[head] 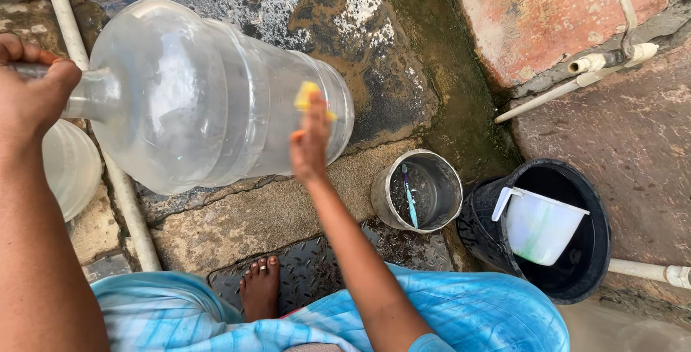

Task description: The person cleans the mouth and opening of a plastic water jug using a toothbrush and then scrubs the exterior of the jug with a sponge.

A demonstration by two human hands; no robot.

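Water jug (194, 100), big and clear, hangs tipped on its side over the wet stone floor (288, 215); my left hand (32, 89) grips its neck so my right hand (309, 143), fingers closed on a yellow sponge (308, 96), can press against its wall.

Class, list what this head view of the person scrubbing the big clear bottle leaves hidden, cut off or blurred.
- Bottle mouth: covered by the left hand gripping the neck.
- Yellow sponge: mostly behind the right hand, which is motion-blurred, so its grip is unclear.
- Second clear container: largely hidden by the left arm and the bottle.
- Black bucket contents: blocked by the white jug.
- Steel pot bottom: too dark and small.
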